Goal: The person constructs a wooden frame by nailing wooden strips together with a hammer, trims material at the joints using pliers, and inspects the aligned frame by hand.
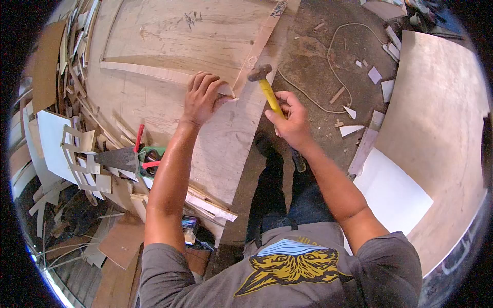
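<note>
My right hand (291, 120) is wrapped around the yellow handle of a hammer (269, 95). The dark hammer head is raised beside the corner of two wooden strips, apart from the wood. My left hand (206, 97) is closed over the near end of one pale wooden strip (149, 71), which runs leftward across a plywood sheet (215, 149). Its fingertips are at the point where this strip meets a second wooden strip (260, 43), running away toward the top. Whether a nail is between those fingers is too small to tell.
Several loose nails (192, 20) lie on the plywood. A handsaw (119, 158) and a green container (151, 154) sit by my left forearm. Wood offcuts (77, 87) pile up at the left. On the floor are a cord (328, 56), scraps (352, 130) and a bent plywood sheet (431, 113).
</note>
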Available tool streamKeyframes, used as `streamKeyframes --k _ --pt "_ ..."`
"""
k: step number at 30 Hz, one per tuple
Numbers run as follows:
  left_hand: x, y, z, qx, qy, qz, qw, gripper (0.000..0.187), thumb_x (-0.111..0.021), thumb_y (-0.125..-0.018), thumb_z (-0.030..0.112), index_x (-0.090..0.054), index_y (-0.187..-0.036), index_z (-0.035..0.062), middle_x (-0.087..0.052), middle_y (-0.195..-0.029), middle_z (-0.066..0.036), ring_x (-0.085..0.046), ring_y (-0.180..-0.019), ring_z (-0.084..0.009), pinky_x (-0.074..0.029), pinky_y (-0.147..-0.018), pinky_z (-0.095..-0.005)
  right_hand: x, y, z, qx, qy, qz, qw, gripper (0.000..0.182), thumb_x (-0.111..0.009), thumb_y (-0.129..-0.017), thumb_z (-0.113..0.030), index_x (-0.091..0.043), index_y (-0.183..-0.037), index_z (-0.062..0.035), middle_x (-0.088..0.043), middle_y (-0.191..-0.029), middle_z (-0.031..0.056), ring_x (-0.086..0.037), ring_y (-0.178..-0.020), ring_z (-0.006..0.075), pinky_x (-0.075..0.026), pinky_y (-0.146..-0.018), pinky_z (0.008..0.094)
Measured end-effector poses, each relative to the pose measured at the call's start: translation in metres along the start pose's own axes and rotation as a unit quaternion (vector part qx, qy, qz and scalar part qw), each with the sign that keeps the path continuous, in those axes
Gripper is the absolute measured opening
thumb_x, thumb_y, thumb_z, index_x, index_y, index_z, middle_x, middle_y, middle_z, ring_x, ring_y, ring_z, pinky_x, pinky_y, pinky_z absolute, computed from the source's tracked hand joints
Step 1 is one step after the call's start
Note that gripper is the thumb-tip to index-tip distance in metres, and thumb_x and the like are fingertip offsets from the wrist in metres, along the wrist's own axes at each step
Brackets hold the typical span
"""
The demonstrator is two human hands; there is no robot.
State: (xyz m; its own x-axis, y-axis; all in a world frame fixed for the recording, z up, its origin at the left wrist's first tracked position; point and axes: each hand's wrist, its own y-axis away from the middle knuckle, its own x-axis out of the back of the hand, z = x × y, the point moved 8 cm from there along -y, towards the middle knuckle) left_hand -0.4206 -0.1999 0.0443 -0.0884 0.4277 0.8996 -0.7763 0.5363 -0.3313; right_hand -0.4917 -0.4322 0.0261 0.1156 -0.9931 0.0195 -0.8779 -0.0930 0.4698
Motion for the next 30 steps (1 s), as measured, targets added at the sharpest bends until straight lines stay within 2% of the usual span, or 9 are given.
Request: streamKeyframes --k 1,4,10,13,22,25,28,30 --pt "0.000 0.000 0.000 0.000 -0.001 0.002 1.000 0.047 -0.079 -0.081 0.046 -0.070 -0.114 0.0134 -0.067 -0.118 -0.006 -0.059 -0.122 -0.0311 -0.042 -0.112 -0.0493 -0.001 0.000 0.005 -0.037 -0.059 -0.026 0.997 0.044 -0.069 -0.099 -0.018 -0.061 -0.139 -0.0006 -0.073 -0.095 0.0125 -0.070 -0.073 0.0223 -0.057 -0.071 0.0368" --pt "0.002 0.000 0.001 -0.001 0.000 0.007 1.000 0.049 -0.079 -0.081 0.047 -0.069 -0.114 0.0134 -0.066 -0.118 -0.006 -0.059 -0.121 -0.0308 -0.042 -0.112 -0.0497 0.006 -0.009 0.006 -0.012 -0.002 -0.028 1.000 0.041 -0.062 -0.105 -0.018 -0.060 -0.143 -0.0036 -0.068 -0.090 0.0044 -0.061 -0.071 0.0135 -0.054 -0.068 0.0320" --pt "0.001 0.000 0.000 0.002 0.001 0.005 1.000 0.050 -0.079 -0.081 0.048 -0.069 -0.115 0.0137 -0.066 -0.118 -0.006 -0.059 -0.122 -0.0304 -0.041 -0.114 -0.0503 0.005 -0.012 -0.004 -0.012 -0.002 -0.036 0.999 0.042 -0.054 -0.107 -0.014 -0.058 -0.149 -0.0062 -0.070 -0.092 0.0064 -0.062 -0.077 0.0139 -0.055 -0.075 0.0319" --pt "0.000 0.001 0.000 0.001 0.010 0.005 1.000 0.050 -0.079 -0.080 0.048 -0.069 -0.115 0.0140 -0.066 -0.118 -0.006 -0.059 -0.122 -0.0301 -0.040 -0.114 -0.0505 0.005 -0.019 -0.001 0.021 0.018 -0.028 0.999 0.044 -0.053 -0.108 -0.014 -0.057 -0.151 -0.0070 -0.069 -0.093 0.0073 -0.063 -0.078 0.0147 -0.055 -0.077 0.0329" --pt "-0.001 0.003 -0.002 -0.003 0.004 0.007 1.000 0.050 -0.078 -0.080 0.049 -0.069 -0.116 0.0152 -0.066 -0.119 -0.005 -0.059 -0.122 -0.0291 -0.039 -0.116 -0.0501 -0.002 -0.022 0.004 0.011 0.040 -0.016 0.999 0.047 -0.054 -0.106 -0.012 -0.055 -0.153 -0.0084 -0.069 -0.092 0.0079 -0.061 -0.077 0.0151 -0.055 -0.078 0.0323" --pt "-0.001 0.004 -0.003 -0.002 0.009 0.005 1.000 0.050 -0.077 -0.081 0.050 -0.069 -0.116 0.0155 -0.066 -0.119 -0.005 -0.059 -0.122 -0.0287 -0.038 -0.116 -0.0497 -0.005 -0.025 0.008 0.037 0.045 -0.068 0.996 0.046 -0.054 -0.106 -0.012 -0.056 -0.152 -0.0086 -0.068 -0.091 0.0085 -0.060 -0.076 0.0157 -0.055 -0.077 0.0325" --pt "0.000 0.003 -0.002 -0.002 0.013 0.010 1.000 0.050 -0.077 -0.081 0.050 -0.068 -0.116 0.0155 -0.066 -0.120 -0.004 -0.059 -0.122 -0.0285 -0.038 -0.116 -0.0496 0.001 -0.024 0.004 0.024 0.026 -0.024 0.999 0.045 -0.054 -0.106 -0.011 -0.057 -0.151 -0.0092 -0.067 -0.089 0.0080 -0.059 -0.074 0.0157 -0.055 -0.076 0.0321" --pt "0.000 0.004 -0.003 -0.003 0.012 0.011 1.000 0.051 -0.077 -0.081 0.050 -0.068 -0.116 0.0155 -0.067 -0.120 -0.004 -0.059 -0.122 -0.0285 -0.038 -0.116 -0.0498 -0.003 -0.025 0.002 0.039 0.058 -0.054 0.996 0.045 -0.054 -0.106 -0.011 -0.057 -0.151 -0.0097 -0.067 -0.088 0.0079 -0.059 -0.074 0.0156 -0.055 -0.076 0.0322"
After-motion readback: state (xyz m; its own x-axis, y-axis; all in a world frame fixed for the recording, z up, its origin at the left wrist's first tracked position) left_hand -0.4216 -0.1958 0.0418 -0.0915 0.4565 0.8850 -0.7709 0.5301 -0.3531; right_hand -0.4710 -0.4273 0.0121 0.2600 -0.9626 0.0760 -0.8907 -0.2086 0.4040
